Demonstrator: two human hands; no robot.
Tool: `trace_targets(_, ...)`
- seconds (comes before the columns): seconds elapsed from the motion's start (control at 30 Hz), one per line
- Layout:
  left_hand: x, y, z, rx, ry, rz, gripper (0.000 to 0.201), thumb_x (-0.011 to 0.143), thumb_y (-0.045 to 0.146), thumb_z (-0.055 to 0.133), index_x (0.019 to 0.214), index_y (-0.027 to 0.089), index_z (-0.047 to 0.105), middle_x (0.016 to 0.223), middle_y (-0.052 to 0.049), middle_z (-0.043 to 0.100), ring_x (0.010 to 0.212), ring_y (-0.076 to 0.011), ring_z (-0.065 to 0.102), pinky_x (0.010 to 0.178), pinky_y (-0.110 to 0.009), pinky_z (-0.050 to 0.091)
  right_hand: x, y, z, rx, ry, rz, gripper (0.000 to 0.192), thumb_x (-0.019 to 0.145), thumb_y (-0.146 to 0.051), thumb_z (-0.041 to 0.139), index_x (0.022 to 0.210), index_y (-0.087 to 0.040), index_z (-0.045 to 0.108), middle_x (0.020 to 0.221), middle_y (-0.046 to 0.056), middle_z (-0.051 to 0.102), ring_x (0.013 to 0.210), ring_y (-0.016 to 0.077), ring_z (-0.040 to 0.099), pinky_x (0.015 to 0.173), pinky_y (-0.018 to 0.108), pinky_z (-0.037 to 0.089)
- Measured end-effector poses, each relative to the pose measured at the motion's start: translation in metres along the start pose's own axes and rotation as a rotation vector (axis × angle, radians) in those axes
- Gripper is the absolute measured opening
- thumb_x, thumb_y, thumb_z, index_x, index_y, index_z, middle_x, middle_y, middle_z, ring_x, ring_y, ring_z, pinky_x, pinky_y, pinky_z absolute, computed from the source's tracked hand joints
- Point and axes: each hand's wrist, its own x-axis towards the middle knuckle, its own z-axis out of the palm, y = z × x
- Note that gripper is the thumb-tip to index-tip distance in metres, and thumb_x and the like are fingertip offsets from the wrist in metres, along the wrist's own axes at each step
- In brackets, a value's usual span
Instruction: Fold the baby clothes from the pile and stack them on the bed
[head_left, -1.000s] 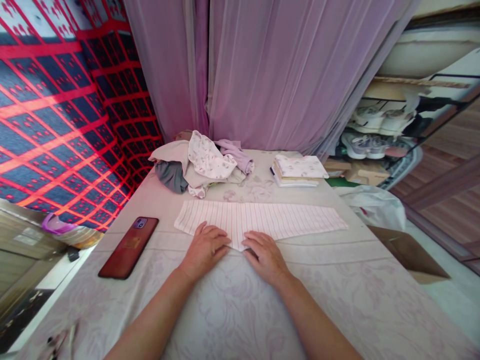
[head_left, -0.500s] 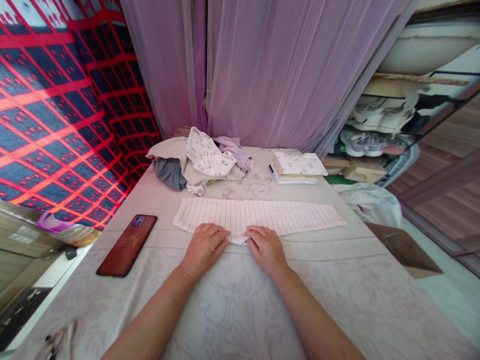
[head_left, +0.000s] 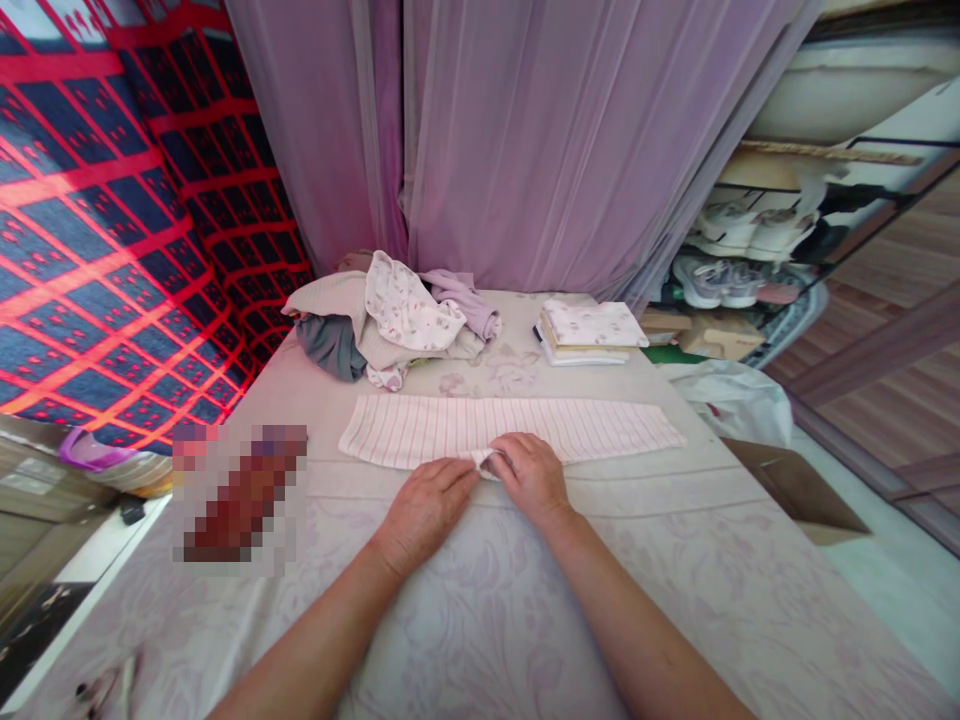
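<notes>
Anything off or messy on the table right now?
Mostly tidy. The striped cloth lies flat except its near edge, bunched where the right hand pinches it; the left hand rests beside. At the far end, a heap of clothes lies crumpled, unlike the neat folded stack.

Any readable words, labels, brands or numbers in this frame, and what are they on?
No text can be read.
The pixelated block left of the left hand: blurred out, unreadable.
The striped cloth under the right hand: stripes only, no lettering.
The folded stack and cardboard boxes at the right: no legible marks.
</notes>
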Motion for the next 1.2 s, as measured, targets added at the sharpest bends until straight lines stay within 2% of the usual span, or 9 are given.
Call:
trace_targets(0.2, -0.001, -0.002, 0.006, 0.001, -0.033, 0.0, 0.029, 0.089, 0.018, 0.053, 0.117, 0.019, 0.062, 0.119, -0.008, 0.065, 0.11, -0.0214, 0.058, 0.094, -0.038, 0.048, 0.002, 0.006, -0.007, 0.158, -0.148, 0.066, 0.02, 0.085, -0.02, 0.049, 0.096, -0.02, 0.067, 0.092, 0.003, 0.069, 0.087, 0.0153, 0.061, 0.078, 0.026, 0.043)
trace_targets(0.37, -0.001, -0.001, 0.004, 0.022, -0.047, 0.011, 0.028, 0.09, 0.018, 0.052, 0.115, 0.019, 0.063, 0.117, -0.007, 0.066, 0.108, -0.0214, 0.059, 0.093, -0.038, 0.048, 0.015, 0.004, -0.018, 0.013, -0.256, 0.165, 0.033, 0.092, -0.039, 0.045, 0.078, -0.022, 0.07, 0.081, 0.003, 0.069, 0.078, 0.0153, 0.06, 0.065, 0.025, 0.039)
trace_targets(0.47, -0.001, 0.0, 0.003, 0.007, -0.045, 0.013, 0.027, 0.09, 0.019, 0.052, 0.115, 0.019, 0.063, 0.116, -0.007, 0.066, 0.107, -0.0209, 0.058, 0.093, -0.037, 0.048, 0.021, 0.001, -0.02, -0.011, -0.311, 0.155, 0.025, 0.086, -0.042, 0.056, 0.08, -0.023, 0.071, 0.083, 0.002, 0.069, 0.079, 0.0153, 0.061, 0.065, 0.025, 0.038)
trace_targets(0.63, -0.001, 0.0, 0.002, -0.003, -0.038, 0.018, 0.026, 0.091, 0.019, 0.051, 0.114, 0.02, 0.063, 0.116, -0.006, 0.066, 0.107, -0.0207, 0.058, 0.092, -0.037, 0.048, 0.021, 0.002, -0.02, 0.009, -0.353, 0.098, 0.019, 0.084, -0.039, 0.059, 0.084, -0.025, 0.072, 0.085, 0.001, 0.069, 0.081, 0.0145, 0.06, 0.068, 0.024, 0.039)
trace_targets(0.9, 0.0, 0.001, -0.001, -0.016, -0.072, 0.0, 0.024, 0.091, 0.02, 0.051, 0.109, 0.021, 0.066, 0.113, -0.006, 0.066, 0.105, -0.0207, 0.059, 0.09, -0.038, 0.048, 0.015, -0.002, -0.021, -0.081, -0.392, -0.039, 0.016, 0.086, -0.034, 0.059, 0.084, -0.025, 0.071, 0.085, 0.001, 0.068, 0.083, 0.0162, 0.06, 0.07, 0.026, 0.038)
trace_targets(1.03, 0.0, 0.001, -0.002, -0.011, -0.071, 0.002, 0.023, 0.091, 0.019, 0.05, 0.106, 0.021, 0.067, 0.112, -0.007, 0.067, 0.103, -0.0206, 0.059, 0.088, -0.038, 0.048, 0.011, -0.006, -0.02, -0.131, -0.38, -0.059, 0.015, 0.087, -0.033, 0.059, 0.088, -0.024, 0.07, 0.089, 0.003, 0.068, 0.088, 0.0179, 0.059, 0.073, 0.028, 0.038)
trace_targets(1.2, 0.001, 0.001, -0.002, 0.002, -0.078, 0.005, 0.021, 0.089, 0.017, 0.052, 0.105, 0.02, 0.067, 0.114, -0.007, 0.067, 0.105, -0.0217, 0.059, 0.088, -0.038, 0.048, 0.013, -0.012, -0.017, -0.18, -0.403, -0.013, 0.018, 0.089, -0.028, 0.054, 0.082, -0.024, 0.07, 0.086, 0.003, 0.068, 0.084, 0.0175, 0.06, 0.071, 0.028, 0.038)
